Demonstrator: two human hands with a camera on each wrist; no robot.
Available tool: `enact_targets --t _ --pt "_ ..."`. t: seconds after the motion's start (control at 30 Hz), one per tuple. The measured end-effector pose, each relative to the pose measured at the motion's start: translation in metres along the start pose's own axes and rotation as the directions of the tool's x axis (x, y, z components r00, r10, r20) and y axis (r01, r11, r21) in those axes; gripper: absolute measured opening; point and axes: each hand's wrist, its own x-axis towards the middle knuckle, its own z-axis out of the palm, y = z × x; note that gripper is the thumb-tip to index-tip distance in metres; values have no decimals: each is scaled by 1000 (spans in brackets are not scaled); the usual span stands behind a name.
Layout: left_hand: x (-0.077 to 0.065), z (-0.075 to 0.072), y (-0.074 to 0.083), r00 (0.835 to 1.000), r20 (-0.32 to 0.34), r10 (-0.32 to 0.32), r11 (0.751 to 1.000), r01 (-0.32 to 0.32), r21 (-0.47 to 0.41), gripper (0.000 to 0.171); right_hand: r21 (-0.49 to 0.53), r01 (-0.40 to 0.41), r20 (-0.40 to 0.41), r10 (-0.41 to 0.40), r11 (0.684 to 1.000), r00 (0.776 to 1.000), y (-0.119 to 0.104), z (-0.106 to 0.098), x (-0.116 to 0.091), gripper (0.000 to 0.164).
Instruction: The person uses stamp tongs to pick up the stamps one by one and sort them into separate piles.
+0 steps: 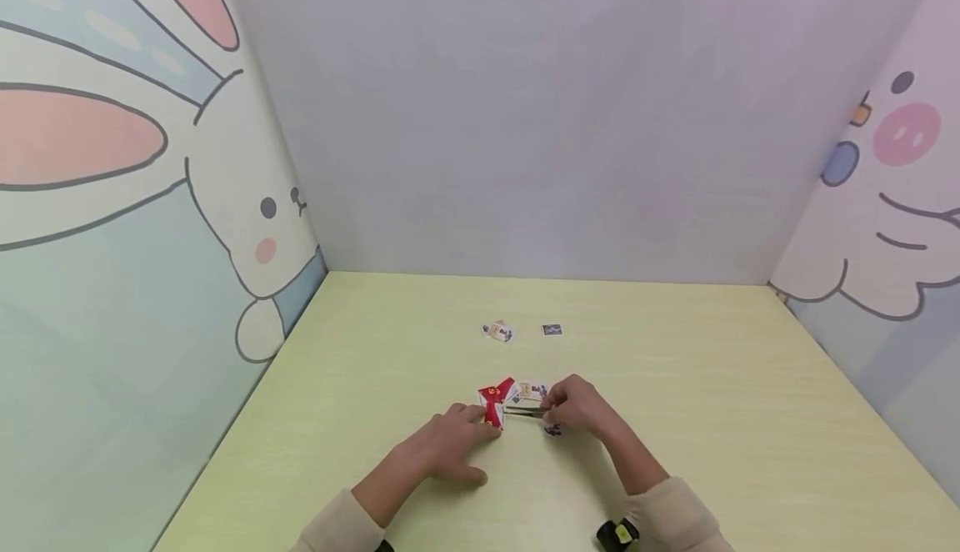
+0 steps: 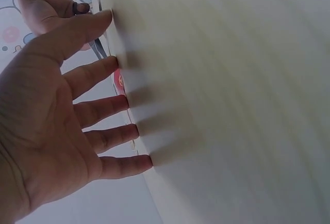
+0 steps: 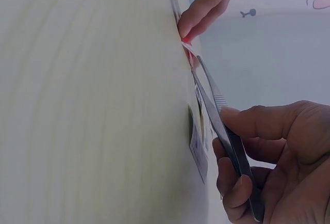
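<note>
Red-and-white stamp-like paper pieces [image 1: 492, 406] lie overlapping on the table, with my left hand [image 1: 453, 445] at their left side. Its fingers are spread, and at least one fingertip touches the red paper. My right hand [image 1: 577, 406] holds metal tweezers [image 3: 227, 136] between thumb and fingers. The tweezers' tips stand slightly apart, right at the red pieces; whether they touch the paper I cannot tell. A pale printed piece [image 1: 534, 389] lies just behind the tweezers. Another small piece [image 1: 553, 429], partly hidden, lies under the right hand.
Farther back on the pale wooden table [image 1: 375, 327] are a small cluster of printed pieces [image 1: 498, 332] and a single dark one [image 1: 552, 329]. Upright panels with cartoon animals stand at left and right, and a plain grey panel [image 1: 525, 118] stands behind.
</note>
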Motion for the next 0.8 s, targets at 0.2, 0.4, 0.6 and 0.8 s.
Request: enact_targets --t 0.2,0.4,0.6,0.8 --pt "-1 -1 1 1000 -9 6 1000 -6 18 58 10 13 24 -13 1000 1000 2 0 -2 6" --pt "-1 -2 2 1000 -6 -2 1000 2 18 58 35 30 51 -32 999 998 2 4 -2 4" --pt "0 0 2 1000 -4 -6 1000 6 11 59 32 82 32 -83 996 996 6 5 -2 2" --pt "-1 0 2 1000 -3 -20 1000 20 -4 58 48 90 37 -92 995 995 8 7 -2 7"
